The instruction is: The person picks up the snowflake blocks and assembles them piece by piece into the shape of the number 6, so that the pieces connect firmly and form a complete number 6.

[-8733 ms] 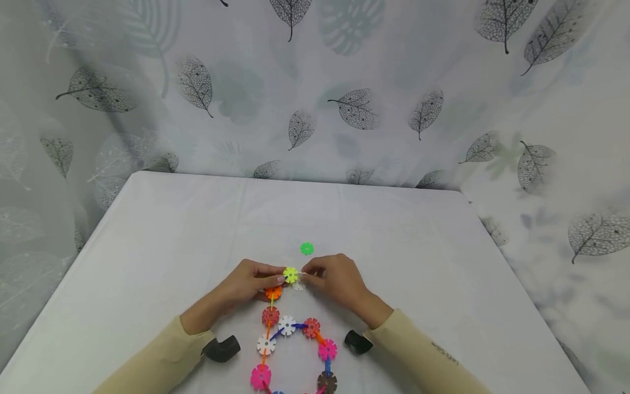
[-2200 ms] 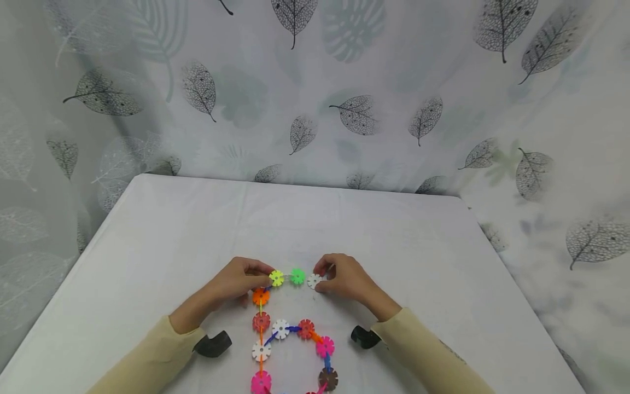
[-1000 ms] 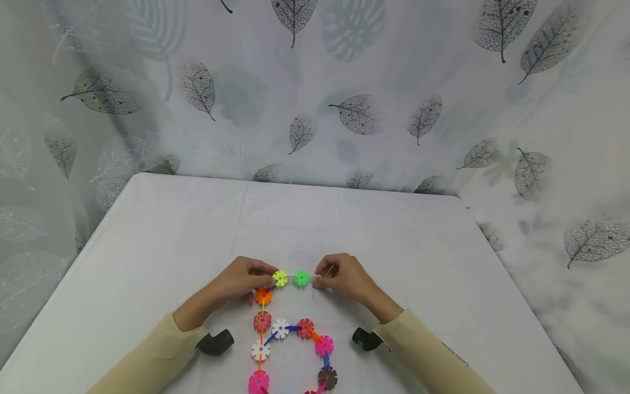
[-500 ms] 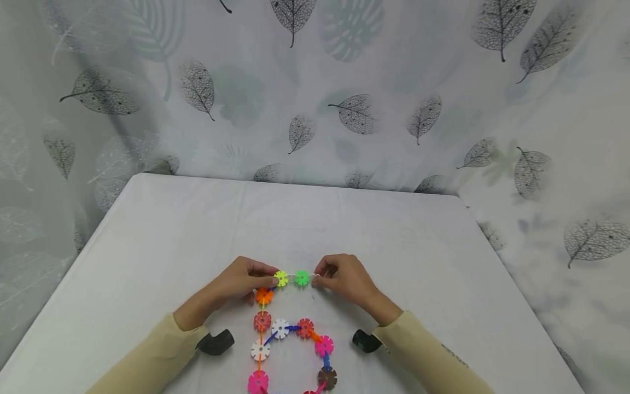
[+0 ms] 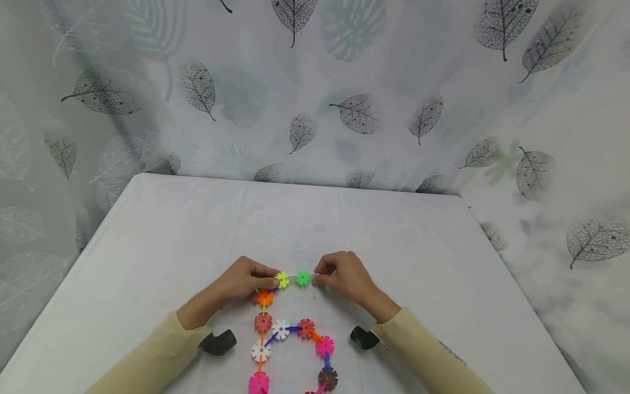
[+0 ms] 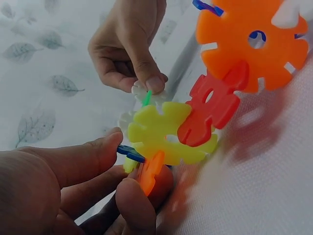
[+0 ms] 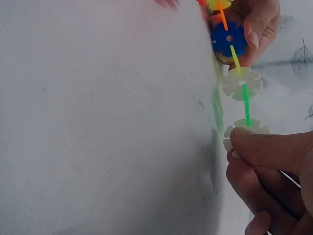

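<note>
Notched plastic discs are slotted together into a colourful chain on the table. My left hand [image 5: 246,280] holds the chain near its far end, around the yellow disc [image 5: 282,280] and the blue disc [image 7: 229,36]. The thumb touches the blue disc's edge in the left wrist view. Right of the yellow one, a white disc [image 7: 242,83] links to the green disc [image 5: 303,278]. My right hand [image 5: 344,277] pinches the end white disc [image 7: 254,127], which meets the green disc's edge; the fingers hide part of it. Below my left hand hangs the orange disc [image 5: 264,297].
The chain runs toward me through a red disc [image 5: 263,322] and a white disc [image 5: 261,351], then forms a loop with a brown disc [image 5: 327,377]. The loop's near part is cut off. A white cloth covers the table [image 5: 394,235]; a leaf-print curtain [image 5: 315,82] hangs behind.
The green disc, loose beyond my hands at first, now sits in the chain. The white disc in my right hand has turned edge-on and joined the green one. Lately both hands barely move.
</note>
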Motion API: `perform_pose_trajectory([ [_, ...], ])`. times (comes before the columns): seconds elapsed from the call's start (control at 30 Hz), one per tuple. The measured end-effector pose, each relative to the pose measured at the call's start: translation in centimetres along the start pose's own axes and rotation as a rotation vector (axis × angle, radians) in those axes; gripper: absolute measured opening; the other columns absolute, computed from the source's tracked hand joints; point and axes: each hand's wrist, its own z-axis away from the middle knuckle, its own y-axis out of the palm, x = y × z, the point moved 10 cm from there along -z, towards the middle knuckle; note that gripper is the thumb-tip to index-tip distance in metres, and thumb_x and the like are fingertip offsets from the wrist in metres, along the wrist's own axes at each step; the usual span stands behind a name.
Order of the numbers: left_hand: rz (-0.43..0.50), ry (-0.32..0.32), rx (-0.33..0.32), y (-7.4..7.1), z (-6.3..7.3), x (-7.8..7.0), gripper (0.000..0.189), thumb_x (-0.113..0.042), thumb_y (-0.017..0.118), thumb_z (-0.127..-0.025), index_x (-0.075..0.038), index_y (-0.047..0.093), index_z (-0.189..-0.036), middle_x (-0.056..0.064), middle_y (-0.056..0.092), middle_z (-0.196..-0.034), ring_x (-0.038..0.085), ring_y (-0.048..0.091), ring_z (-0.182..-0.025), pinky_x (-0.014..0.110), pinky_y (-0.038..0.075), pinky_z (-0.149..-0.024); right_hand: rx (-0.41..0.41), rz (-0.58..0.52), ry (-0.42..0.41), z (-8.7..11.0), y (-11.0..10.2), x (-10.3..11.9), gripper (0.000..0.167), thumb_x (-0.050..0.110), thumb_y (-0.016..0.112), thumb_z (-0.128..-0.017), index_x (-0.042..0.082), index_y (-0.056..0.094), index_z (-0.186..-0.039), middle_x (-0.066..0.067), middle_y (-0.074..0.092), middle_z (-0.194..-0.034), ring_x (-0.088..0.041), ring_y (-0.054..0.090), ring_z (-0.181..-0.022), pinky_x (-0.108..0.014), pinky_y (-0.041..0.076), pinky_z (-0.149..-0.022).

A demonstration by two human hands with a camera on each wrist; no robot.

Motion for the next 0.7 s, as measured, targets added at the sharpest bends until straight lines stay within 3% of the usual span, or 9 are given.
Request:
perform_pose_trajectory([
  [0.4,-0.012,0.003,-0.009,-0.01,0.03,0.08,0.035,-0.021,0.077,-0.092,-0.002,0.073,-0.121,0.008,0.074,-0.106,0.013,0.048,-0.06,0.024,0.042,-0.052,0.001,-0.005,-0.005,-0.12,0.33,-0.33,0.014,0.016,0.087,-0.081,0.02,0.074,-0.079,0.016,0.065,-0.073,-0.004,0.06,-0.071,-0.026,0.051,-0.067],
  [0.7,-0.012,-0.005,-0.021,-0.08,0.12,0.08,0.035,-0.021,0.077,-0.091,-0.001,0.074,-0.12,0.01,0.074,-0.11,0.014,0.049,-0.065,0.024,0.04,-0.053,-0.001,0.031,-0.068,-0.13,0.5,0.41,0.012,0.016,0.087,-0.081,0.02,0.075,-0.081,0.016,0.067,-0.074,0.0,0.061,-0.07,-0.026,0.052,-0.069],
])
